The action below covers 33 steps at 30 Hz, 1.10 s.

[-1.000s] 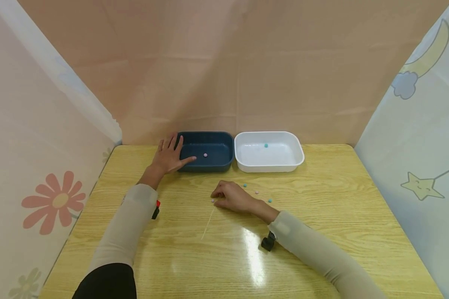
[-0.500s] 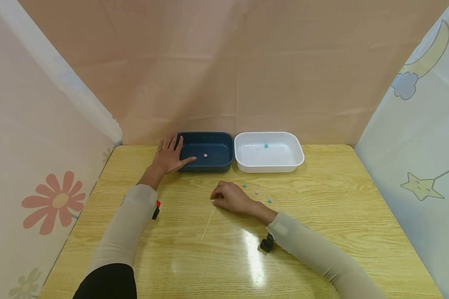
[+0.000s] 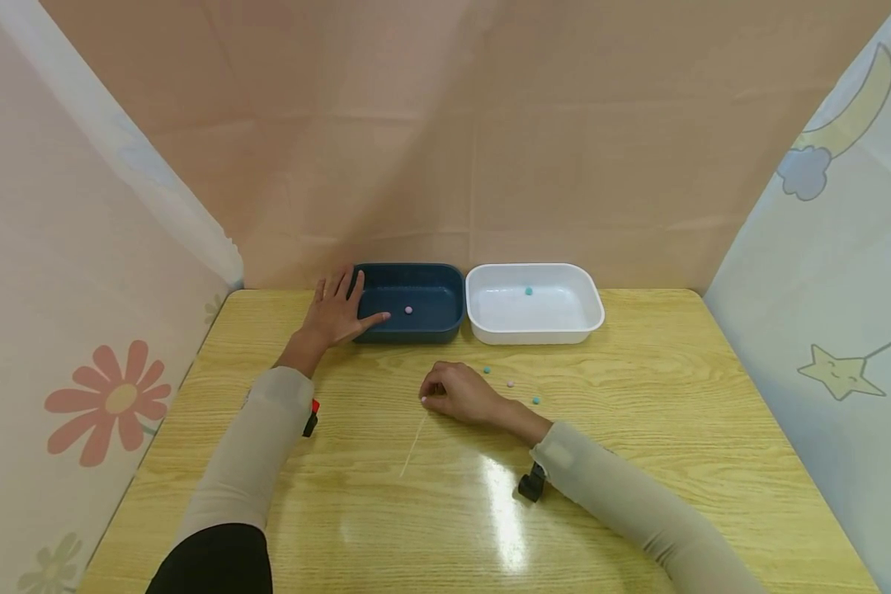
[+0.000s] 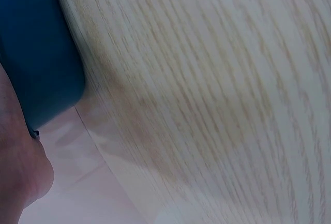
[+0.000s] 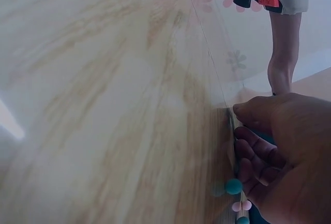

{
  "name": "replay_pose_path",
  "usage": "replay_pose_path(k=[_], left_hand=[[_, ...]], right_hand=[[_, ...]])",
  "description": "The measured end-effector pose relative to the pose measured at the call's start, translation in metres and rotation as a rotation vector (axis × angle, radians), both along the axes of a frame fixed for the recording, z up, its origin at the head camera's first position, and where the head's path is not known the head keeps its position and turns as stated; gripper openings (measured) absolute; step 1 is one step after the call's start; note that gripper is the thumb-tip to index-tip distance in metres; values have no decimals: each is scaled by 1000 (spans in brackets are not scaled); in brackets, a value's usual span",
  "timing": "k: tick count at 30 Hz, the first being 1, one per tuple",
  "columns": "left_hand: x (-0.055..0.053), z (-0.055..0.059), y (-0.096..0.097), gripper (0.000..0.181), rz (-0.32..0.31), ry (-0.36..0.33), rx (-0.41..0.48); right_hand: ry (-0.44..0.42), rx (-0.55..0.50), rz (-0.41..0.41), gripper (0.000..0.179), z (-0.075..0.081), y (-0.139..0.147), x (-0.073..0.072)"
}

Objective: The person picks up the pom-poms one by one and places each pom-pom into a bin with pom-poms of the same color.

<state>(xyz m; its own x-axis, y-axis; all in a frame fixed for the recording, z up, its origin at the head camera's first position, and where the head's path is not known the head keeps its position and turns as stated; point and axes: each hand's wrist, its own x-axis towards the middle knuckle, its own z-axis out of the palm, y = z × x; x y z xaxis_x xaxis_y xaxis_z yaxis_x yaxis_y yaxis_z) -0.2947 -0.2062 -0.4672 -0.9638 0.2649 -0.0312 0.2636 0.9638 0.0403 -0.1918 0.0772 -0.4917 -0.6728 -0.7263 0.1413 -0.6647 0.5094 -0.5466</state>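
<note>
My right hand [image 3: 462, 391] is low over the table, its thumb and fingertips closed at a small pink ball [image 3: 424, 400]. In the right wrist view its fingers curl inward, and that ball is hidden. My left hand [image 3: 332, 315] rests on the left end of the dark blue tray [image 3: 410, 337], fingers spread and thumb along the front rim. One pink ball [image 3: 408, 310] lies inside that tray. Beside my right hand on the table are a teal ball [image 3: 487, 370], a pink ball [image 3: 511, 384] and another teal ball [image 3: 536, 400].
A white tray [image 3: 536, 337] stands right of the blue one, nearly touching it, with a teal ball [image 3: 529, 291] inside. Both trays are at the back of the wooden table [image 3: 356, 503], before a tan backdrop [image 3: 564, 165]. Patterned panels [image 3: 824, 272] flank both sides.
My right thumb and fingertips have drawn in around the pink ball, which showed more openly a second ago. The left hand and the trays stay in place.
</note>
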Motion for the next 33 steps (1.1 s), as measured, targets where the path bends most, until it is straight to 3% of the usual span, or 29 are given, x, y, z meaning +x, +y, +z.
replay_pose_path(k=[15, 25, 33], left_hand=[[0, -2, 1, 107, 2, 8, -5], [-1, -3, 0, 108, 9, 4, -11], [0, -1, -1, 109, 8, -1, 1]], right_hand=[[-6, -7, -12, 8, 8, 5, -7], [-1, -26, -8, 13, 28, 8, -13], [53, -32, -10, 13, 43, 13, -23]])
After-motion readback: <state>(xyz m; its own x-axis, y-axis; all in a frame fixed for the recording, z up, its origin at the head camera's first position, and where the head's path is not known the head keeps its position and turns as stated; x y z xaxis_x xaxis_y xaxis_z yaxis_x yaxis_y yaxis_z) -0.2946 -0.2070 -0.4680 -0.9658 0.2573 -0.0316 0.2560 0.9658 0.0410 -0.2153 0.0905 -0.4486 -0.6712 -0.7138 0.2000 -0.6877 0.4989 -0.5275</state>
